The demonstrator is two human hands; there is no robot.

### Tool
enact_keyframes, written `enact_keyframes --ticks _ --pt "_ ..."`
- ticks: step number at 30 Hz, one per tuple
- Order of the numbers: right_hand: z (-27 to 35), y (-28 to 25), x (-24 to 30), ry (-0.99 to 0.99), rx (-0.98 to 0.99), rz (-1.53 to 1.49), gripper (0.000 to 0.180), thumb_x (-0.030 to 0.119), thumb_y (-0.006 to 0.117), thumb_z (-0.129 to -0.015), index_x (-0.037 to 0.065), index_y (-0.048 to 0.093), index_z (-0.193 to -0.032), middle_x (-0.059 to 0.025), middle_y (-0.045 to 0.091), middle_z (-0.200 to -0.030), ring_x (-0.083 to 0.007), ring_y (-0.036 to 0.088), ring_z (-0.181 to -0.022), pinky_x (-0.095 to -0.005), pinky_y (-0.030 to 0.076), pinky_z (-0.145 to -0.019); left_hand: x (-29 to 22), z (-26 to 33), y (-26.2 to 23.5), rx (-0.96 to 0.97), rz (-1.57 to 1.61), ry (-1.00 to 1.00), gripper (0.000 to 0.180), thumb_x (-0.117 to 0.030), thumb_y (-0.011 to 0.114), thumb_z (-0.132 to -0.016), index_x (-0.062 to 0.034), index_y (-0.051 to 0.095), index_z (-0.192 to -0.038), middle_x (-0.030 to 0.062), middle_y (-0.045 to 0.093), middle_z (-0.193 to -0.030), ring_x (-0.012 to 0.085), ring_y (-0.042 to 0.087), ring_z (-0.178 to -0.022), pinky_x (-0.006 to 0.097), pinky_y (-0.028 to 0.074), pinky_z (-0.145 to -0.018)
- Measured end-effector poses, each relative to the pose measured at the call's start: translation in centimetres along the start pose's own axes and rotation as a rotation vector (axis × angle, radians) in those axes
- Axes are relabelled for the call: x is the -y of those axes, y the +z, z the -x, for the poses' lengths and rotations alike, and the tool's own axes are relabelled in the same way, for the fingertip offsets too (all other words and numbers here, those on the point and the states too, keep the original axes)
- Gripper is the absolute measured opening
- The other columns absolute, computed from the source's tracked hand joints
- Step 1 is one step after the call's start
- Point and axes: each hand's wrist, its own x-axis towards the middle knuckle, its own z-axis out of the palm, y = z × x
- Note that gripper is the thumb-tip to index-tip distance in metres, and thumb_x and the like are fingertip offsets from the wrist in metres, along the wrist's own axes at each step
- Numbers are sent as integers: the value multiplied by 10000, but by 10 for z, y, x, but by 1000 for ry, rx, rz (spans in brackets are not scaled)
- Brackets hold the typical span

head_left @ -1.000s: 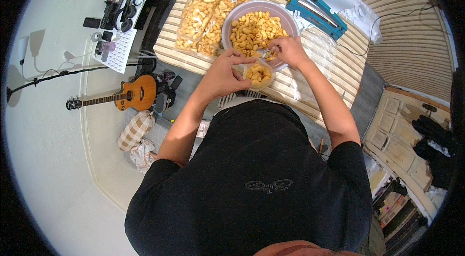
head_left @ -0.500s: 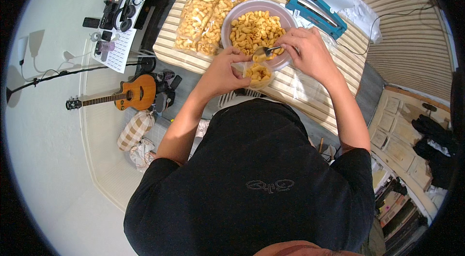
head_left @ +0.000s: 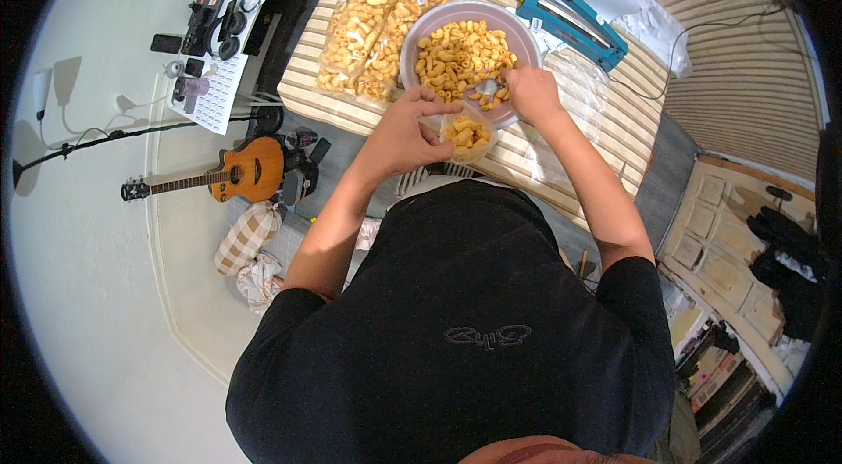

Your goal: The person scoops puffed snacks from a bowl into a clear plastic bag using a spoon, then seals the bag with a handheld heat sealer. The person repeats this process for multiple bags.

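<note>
My left hand [head_left: 405,135] grips a small clear cup [head_left: 484,148] at the table's near edge, its fingers and thumb round the cup's left side. Curved, tube-shaped yellow snacks [head_left: 465,132] lie in the cup. Just beyond it stands a wide, pale plastic basin [head_left: 409,41] holding many more of these snacks [head_left: 452,52]. Closed round a metal spoon [head_left: 488,87], my right hand [head_left: 533,94] is at the basin's right rim. The spoon's bowl rests among the snacks at the near right of the basin; most of its handle is hidden by my fingers.
Filled clear bags of snacks [head_left: 364,25] lie left of the basin on the striped tablecloth [head_left: 303,69]. At the right is a blue bag sealer [head_left: 574,30] with a cord. Flat clear bags [head_left: 570,117] lie near my right forearm. A guitar [head_left: 241,170] stands at the left.
My right hand has turned, and the spoon has moved from above the cup into the snacks in the basin. The left hand and cup have stayed in place.
</note>
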Motion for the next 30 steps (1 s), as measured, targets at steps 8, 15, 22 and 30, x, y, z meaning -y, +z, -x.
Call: enact_keyframes --ticks 8,15,22,30 --pt "-17 48 19 -4 106 -14 162 152 774 -924 72 839 -1049 -179 826 -1052 -347 835 -984 -483 668 -833 0 2 0 -10 2 -11 592 -69 903 -834 -145 810 -1413 88 587 -1357 125 759 -810 272 651 -744" --pt "-21 79 25 76 250 -268 276 157 723 -973 182 852 -1215 -174 824 -1152 -385 804 -1067 -510 642 -911 -3 1 0 -14 18 -7 578 -73 906 -834 -144 816 -1401 90 593 -1366 123 760 -816 267 656 -756" --pt "-21 57 24 144 292 -358 384 157 749 -937 256 844 -1296 -138 832 -1197 -350 801 -1133 -504 646 -964 0 1 -1 -17 -3 4 590 -59 911 -823 -144 815 -1399 95 595 -1366 114 766 -823 259 655 -746" --pt "-8 20 4 137 140 -392 299 161 692 -971 217 864 -1210 -155 821 -1177 -372 793 -1099 -521 640 -949 -1 -3 -1 -1 20 -23 596 -64 898 -823 -159 816 -1406 96 591 -1370 118 773 -776 267 652 -730"
